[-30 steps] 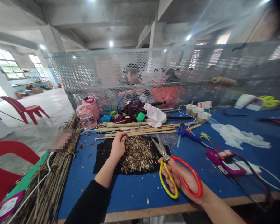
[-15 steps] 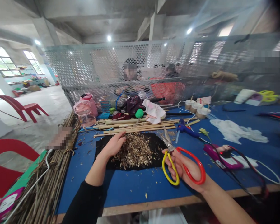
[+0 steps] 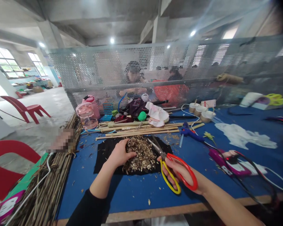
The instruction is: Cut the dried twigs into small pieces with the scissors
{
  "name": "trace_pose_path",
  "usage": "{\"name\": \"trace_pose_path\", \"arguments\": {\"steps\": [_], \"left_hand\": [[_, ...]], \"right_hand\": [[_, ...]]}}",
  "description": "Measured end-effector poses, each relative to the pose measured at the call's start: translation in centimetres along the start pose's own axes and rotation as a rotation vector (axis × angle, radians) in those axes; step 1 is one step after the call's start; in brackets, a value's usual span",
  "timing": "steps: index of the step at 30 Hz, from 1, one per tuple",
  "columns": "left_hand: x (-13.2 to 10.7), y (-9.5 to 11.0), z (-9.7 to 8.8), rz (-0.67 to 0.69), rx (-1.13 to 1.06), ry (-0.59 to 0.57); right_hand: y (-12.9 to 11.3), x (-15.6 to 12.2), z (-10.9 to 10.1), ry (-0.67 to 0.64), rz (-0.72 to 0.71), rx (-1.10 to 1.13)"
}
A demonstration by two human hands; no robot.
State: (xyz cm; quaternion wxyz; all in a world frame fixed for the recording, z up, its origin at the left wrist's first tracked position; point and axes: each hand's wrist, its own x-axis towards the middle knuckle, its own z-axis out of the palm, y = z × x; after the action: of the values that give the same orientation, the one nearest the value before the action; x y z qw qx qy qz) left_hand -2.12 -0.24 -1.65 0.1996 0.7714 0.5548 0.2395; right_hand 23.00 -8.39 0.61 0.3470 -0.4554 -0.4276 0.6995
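My left hand (image 3: 119, 154) rests cupped against the left side of a pile of brown chopped plant bits (image 3: 141, 153), fingers curled into the pile. The pile lies on a black cloth (image 3: 103, 157) on the blue table (image 3: 136, 191). My right hand (image 3: 179, 171) grips large scissors (image 3: 173, 169) with one red and one yellow handle loop. Their blades are slightly apart and point up-left over the pile's right edge.
Long bamboo sticks (image 3: 141, 129) lie behind the cloth. A bundle of thin stalks (image 3: 49, 188) hangs off the table's left end. A pink jug (image 3: 87, 113), a blue glue gun (image 3: 190, 132), white cloth (image 3: 242, 136) and a purple tool with cables (image 3: 228, 161) lie around. People sit behind a perforated screen (image 3: 155, 69).
My left hand moved from the pile's far left edge down to its near left side, pushing the bits together. My right hand swung the scissors left and lower, toward the pile.
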Motion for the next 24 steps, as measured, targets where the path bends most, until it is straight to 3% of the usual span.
{"name": "trace_pose_path", "arguments": {"steps": [5,11,18,24], "left_hand": [[-0.1,0.9,1.0,0.044,-0.086,0.110],[-0.2,2.2,2.5,-0.009,-0.188,0.322],[-0.5,2.5,2.6,-0.020,-0.233,0.278],[-0.5,2.5,3.2,0.096,-0.182,0.272]], "right_hand": [[-1.9,0.5,0.3,-0.134,0.240,-0.092],[-3.2,2.0,0.8,-0.196,0.337,-0.215],[-3.6,4.2,2.4,-0.182,0.344,-0.303],[-3.0,5.2,3.4,-0.098,0.294,-0.322]]}}
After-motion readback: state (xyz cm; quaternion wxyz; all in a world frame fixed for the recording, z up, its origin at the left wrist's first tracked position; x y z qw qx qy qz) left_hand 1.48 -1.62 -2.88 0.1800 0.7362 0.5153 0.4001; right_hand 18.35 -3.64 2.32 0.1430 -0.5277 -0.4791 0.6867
